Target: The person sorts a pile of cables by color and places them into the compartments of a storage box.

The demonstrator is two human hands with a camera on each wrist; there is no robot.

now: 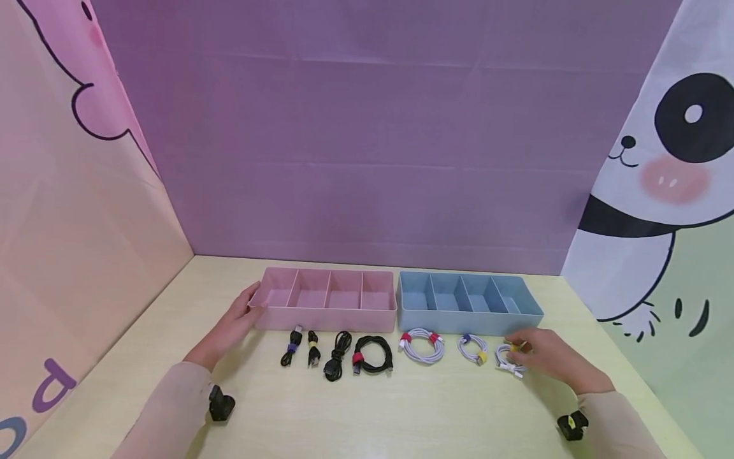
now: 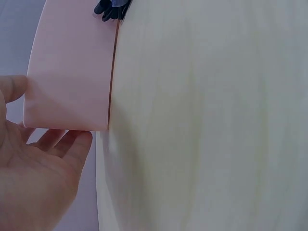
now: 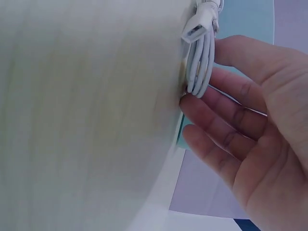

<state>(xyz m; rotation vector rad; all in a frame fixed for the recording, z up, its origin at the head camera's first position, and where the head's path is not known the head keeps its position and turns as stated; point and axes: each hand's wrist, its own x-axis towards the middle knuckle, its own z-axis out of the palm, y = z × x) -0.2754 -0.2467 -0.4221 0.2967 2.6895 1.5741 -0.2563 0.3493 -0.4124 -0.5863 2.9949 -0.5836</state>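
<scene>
- The thumb of the right hand (image 1: 550,357) is set against the side of the white cable (image 3: 199,67), and its fingers are curved partway round the lower end; the bundle seems loosely held, with small gaps left between the other fingers.
- How firmly the cable is pinched cannot be told; it is seen at lower right of the head view, just in front of the blue compartment tray (image 1: 470,322).
- The step in hand is judged to be either the grasping or the placing of this cable; a closer pinch is called for if it is to be lifted, a spreading of the fingers if it is to be left.
- The left end of the pink compartment tray (image 1: 327,319), left of centre, is held by the left hand (image 1: 229,328): the thumb is laid at the rim, the fingers are lightly bent against the end wall, and a wide gap is kept between them.
- Farther out, a row is formed in front of the trays, from left to right: a blue-strapped black cable (image 1: 292,347), a yellow-strapped black cable (image 1: 313,349), a thicker black cable (image 1: 335,363), a red-strapped black coil (image 1: 375,370), a red-strapped white coil (image 1: 438,350) and a smaller white coil (image 1: 461,348).
- Everything is borne by a pale tabletop (image 1: 344,421), backed by a purple panel (image 1: 367,127) across the upper frame.
</scene>
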